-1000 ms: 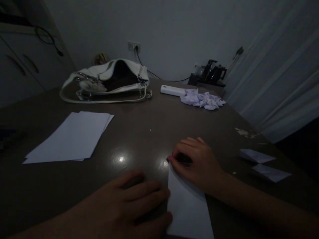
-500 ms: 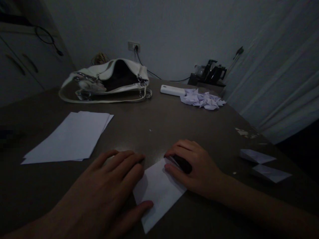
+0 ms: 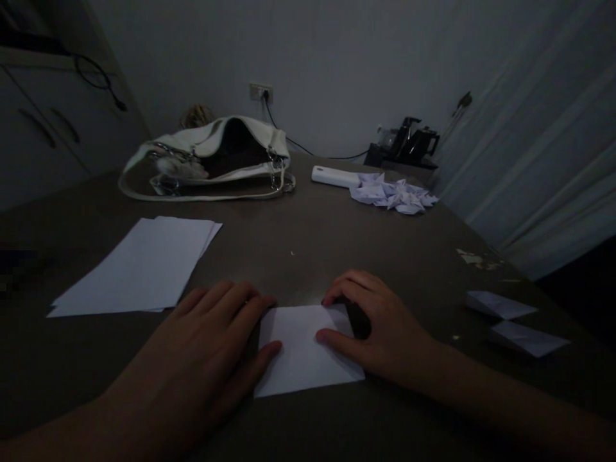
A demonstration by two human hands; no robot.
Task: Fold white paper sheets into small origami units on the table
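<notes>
A small white sheet of paper [image 3: 305, 366] lies flat on the brown table, its near edge almost level with me. My left hand [image 3: 202, 359] holds its left side, with the thumb on top of the paper and the fingers at the far left corner. On the other side my right hand [image 3: 380, 321] is curved around the right edge; its thumb presses on the paper and its index fingertip touches the far edge. Further left lies a stack of larger white sheets [image 3: 139, 263]. Two folded paper pieces [image 3: 500, 304] rest to the right of my right forearm.
At the back left stands a white handbag [image 3: 206, 144] with its strap on the table [image 3: 269, 237]. A white-handled object [image 3: 334, 176] lies beside a heap of folded papers [image 3: 394, 194]. Dark kettle-like appliances [image 3: 418, 142] and a wall socket [image 3: 260, 92] are behind. A curtain hangs at right.
The small sheet has turned from a slanted position to nearly square with me, its near corner swinging away. My left thumb has moved up and slightly left with it.
</notes>
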